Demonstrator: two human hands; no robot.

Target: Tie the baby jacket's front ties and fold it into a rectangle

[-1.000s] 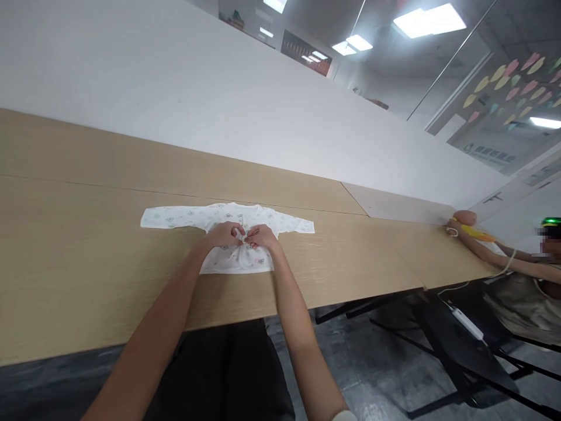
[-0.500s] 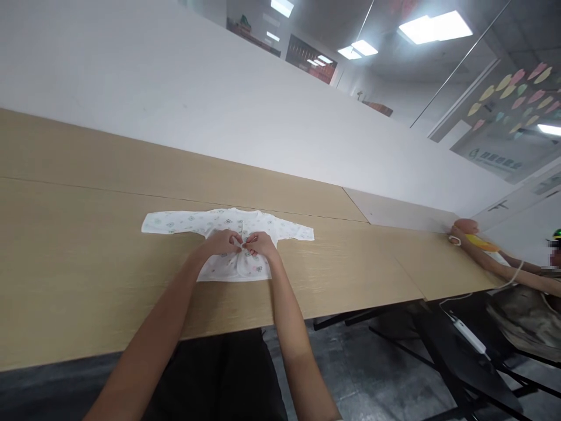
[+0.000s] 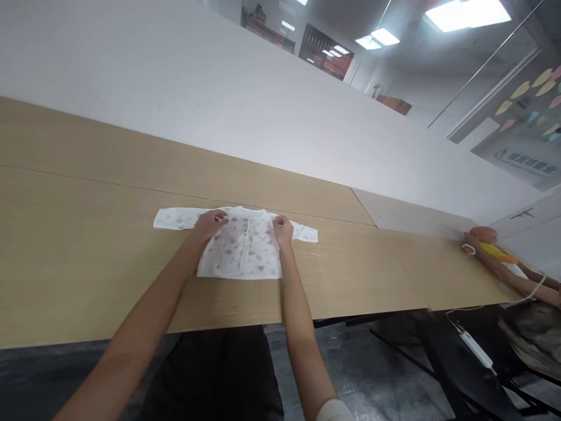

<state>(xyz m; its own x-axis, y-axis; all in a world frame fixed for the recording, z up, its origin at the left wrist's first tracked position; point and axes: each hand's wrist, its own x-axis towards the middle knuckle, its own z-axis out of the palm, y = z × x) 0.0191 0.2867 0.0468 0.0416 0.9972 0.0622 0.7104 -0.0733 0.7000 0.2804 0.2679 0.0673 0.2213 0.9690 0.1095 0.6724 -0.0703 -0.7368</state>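
A white long-sleeved baby shirt (image 3: 236, 248) with small printed figures lies front up on the table, its sleeves spread to both sides and its front placket closed down the middle. My left hand (image 3: 211, 224) rests at the underarm on the shirt's left side, fingers a little apart and touching the cloth. At the opposite underarm, my right hand (image 3: 283, 231) has its fingers curled together on the cloth. Both hands partly cover where the sleeves join the body.
The long wooden table (image 3: 109, 257) runs along a white wall (image 3: 175, 99) with glass above. At the far right, another person's arms (image 3: 504, 275) handle a doll (image 3: 484, 235). A white power strip (image 3: 477, 349) lies on a black seat below the table edge.
My hands have left the middle of the shirt front and moved apart, up to the two underarms. The bunched front now lies flatter. The camera view has shifted slightly.
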